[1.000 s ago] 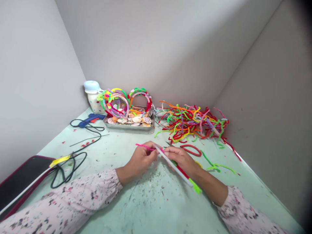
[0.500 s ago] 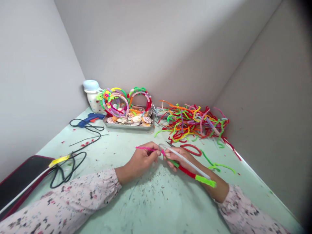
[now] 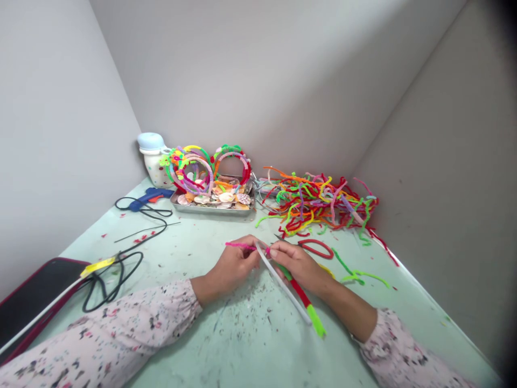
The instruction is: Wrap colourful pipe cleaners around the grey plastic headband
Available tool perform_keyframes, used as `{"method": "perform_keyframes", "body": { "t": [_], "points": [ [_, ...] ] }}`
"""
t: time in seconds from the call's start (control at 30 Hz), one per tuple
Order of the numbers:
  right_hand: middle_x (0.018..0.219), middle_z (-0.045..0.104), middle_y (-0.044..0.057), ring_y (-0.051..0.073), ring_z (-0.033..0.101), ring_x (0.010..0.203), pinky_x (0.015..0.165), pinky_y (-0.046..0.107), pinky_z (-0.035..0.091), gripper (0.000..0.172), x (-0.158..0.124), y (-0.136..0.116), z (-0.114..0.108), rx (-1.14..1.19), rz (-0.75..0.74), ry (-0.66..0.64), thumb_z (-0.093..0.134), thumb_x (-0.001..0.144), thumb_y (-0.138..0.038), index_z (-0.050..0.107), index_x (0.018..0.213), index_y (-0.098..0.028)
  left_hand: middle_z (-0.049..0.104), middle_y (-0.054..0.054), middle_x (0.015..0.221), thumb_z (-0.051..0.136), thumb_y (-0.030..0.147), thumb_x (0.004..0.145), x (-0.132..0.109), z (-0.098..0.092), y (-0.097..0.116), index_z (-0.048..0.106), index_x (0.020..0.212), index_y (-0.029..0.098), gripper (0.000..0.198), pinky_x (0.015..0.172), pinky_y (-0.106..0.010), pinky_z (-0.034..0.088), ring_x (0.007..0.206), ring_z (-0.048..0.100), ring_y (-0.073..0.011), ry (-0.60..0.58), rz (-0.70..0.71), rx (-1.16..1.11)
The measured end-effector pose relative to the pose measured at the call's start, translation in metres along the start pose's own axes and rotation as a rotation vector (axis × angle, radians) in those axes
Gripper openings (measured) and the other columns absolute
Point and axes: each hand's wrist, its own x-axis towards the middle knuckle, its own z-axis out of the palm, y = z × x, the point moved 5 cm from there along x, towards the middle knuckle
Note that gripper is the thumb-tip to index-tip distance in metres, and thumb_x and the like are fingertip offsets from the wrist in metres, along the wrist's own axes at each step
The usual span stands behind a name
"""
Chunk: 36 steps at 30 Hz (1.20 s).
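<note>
Between my hands is a headband (image 3: pixel 288 295), its bare side pale grey and its other side wrapped in green, red and lime fuzzy pipe cleaner. My right hand (image 3: pixel 301 267) is closed on it near the bend, with the wrapped end pointing down toward me. A bright pink pipe cleaner (image 3: pixel 241 246) runs from the headband to the left, and my left hand (image 3: pixel 238 267) pinches it close to the band. Just beyond my right hand lie red-handled scissors (image 3: pixel 317 249), their blades partly hidden behind it.
Shells fill a metal tray (image 3: pixel 214 212), with finished headbands (image 3: pixel 232 151) standing in it. Tangled pipe cleaners (image 3: pixel 323 202) heap at the back right. Left are a blue glue gun (image 3: pixel 147 199), its black cord (image 3: pixel 139 253), a white-and-blue bottle (image 3: pixel 152 156) and a dark red-edged object (image 3: pixel 40 291).
My right hand has turned the headband, so its free ends have swung left and toward me. My left hand has stayed nearly in place on the pink pipe cleaner.
</note>
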Motion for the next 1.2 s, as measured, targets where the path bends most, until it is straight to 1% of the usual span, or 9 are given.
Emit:
{"method": "perform_keyframes", "body": {
  "t": [0.17, 0.23, 0.33, 0.43, 0.6, 0.73, 0.83, 0.97, 1.2],
  "points": [
    [0.053, 0.052, -0.004, 0.009, 0.047, 0.046, 0.048, 0.022, 0.038, 0.025, 0.000, 0.001, -0.002, 0.076, 0.005, -0.001, 0.052, 0.083, -0.039, 0.053, 0.074, -0.017, 0.062, -0.004, 0.078, 0.049, 0.024, 0.084, -0.001, -0.003, 0.005, 0.066, 0.087, 0.015, 0.019, 0.065, -0.023, 0.042, 0.071, 0.056, -0.0133, 0.004, 0.075, 0.117],
    [0.055, 0.054, -0.003, 0.009, 0.048, 0.046, 0.049, 0.022, 0.039, 0.024, 0.000, 0.002, -0.003, 0.110, 0.027, -0.006, 0.053, 0.082, -0.038, 0.054, 0.072, -0.016, 0.061, -0.003, 0.077, 0.048, 0.023, 0.085, -0.001, -0.003, 0.006, 0.066, 0.086, 0.016, 0.019, 0.066, -0.023, 0.042, 0.071, 0.055, -0.0129, -0.012, 0.095, 0.158],
    [0.055, 0.053, -0.002, 0.009, 0.047, 0.044, 0.046, 0.022, 0.037, 0.024, 0.001, 0.005, -0.004, 0.142, 0.076, -0.016, 0.054, 0.080, -0.039, 0.054, 0.074, -0.016, 0.058, -0.002, 0.075, 0.047, 0.021, 0.085, -0.001, -0.004, 0.009, 0.066, 0.082, 0.016, 0.019, 0.066, -0.022, 0.041, 0.070, 0.054, -0.0119, -0.024, 0.131, 0.190],
    [0.054, 0.053, -0.002, 0.009, 0.046, 0.044, 0.044, 0.021, 0.037, 0.024, 0.001, 0.004, -0.005, 0.105, 0.069, -0.036, 0.053, 0.079, -0.039, 0.055, 0.073, -0.016, 0.058, -0.002, 0.076, 0.046, 0.020, 0.086, -0.002, -0.003, 0.012, 0.065, 0.083, 0.017, 0.020, 0.069, -0.023, 0.041, 0.073, 0.054, -0.0129, -0.026, 0.165, 0.211],
    [0.055, 0.052, -0.001, 0.010, 0.047, 0.048, 0.047, 0.023, 0.040, 0.028, 0.000, -0.006, -0.007, 0.052, 0.024, -0.090, 0.051, 0.081, -0.041, 0.054, 0.066, -0.017, 0.058, -0.003, 0.077, 0.046, 0.018, 0.085, -0.001, -0.001, 0.015, 0.066, 0.083, 0.016, 0.020, 0.070, -0.024, 0.042, 0.075, 0.054, -0.0134, -0.030, 0.179, 0.243],
    [0.055, 0.054, -0.001, 0.011, 0.048, 0.047, 0.047, 0.023, 0.040, 0.024, 0.000, -0.004, -0.007, 0.059, 0.020, -0.139, 0.052, 0.081, -0.038, 0.055, 0.070, -0.017, 0.057, -0.002, 0.075, 0.047, 0.013, 0.083, -0.001, -0.001, 0.015, 0.065, 0.078, 0.016, 0.018, 0.069, -0.022, 0.041, 0.073, 0.054, -0.0120, 0.001, 0.196, 0.264],
    [0.053, 0.054, -0.002, 0.010, 0.048, 0.045, 0.046, 0.022, 0.039, 0.025, 0.003, 0.005, -0.008, 0.101, 0.022, -0.162, 0.053, 0.081, -0.039, 0.055, 0.073, -0.016, 0.056, -0.002, 0.074, 0.047, 0.012, 0.082, -0.002, -0.001, 0.014, 0.064, 0.077, 0.016, 0.018, 0.068, -0.022, 0.040, 0.073, 0.053, -0.0118, 0.014, 0.223, 0.281],
    [0.054, 0.054, -0.002, 0.009, 0.049, 0.043, 0.044, 0.021, 0.039, 0.024, 0.005, 0.016, -0.007, 0.192, 0.052, -0.204, 0.053, 0.082, -0.038, 0.054, 0.074, -0.015, 0.057, -0.003, 0.076, 0.048, 0.014, 0.083, -0.004, 0.000, 0.015, 0.064, 0.080, 0.015, 0.016, 0.069, -0.023, 0.041, 0.074, 0.053, -0.0127, 0.025, 0.281, 0.304],
    [0.048, 0.053, -0.003, 0.009, 0.048, 0.039, 0.041, 0.020, 0.037, 0.023, 0.003, 0.011, -0.003, 0.254, 0.081, -0.268, 0.055, 0.079, -0.037, 0.055, 0.072, -0.014, 0.057, -0.004, 0.076, 0.048, 0.016, 0.084, -0.006, 0.001, 0.019, 0.062, 0.078, 0.015, 0.015, 0.070, -0.024, 0.041, 0.075, 0.053, -0.0131, 0.014, 0.312, 0.287]
  ]
}}
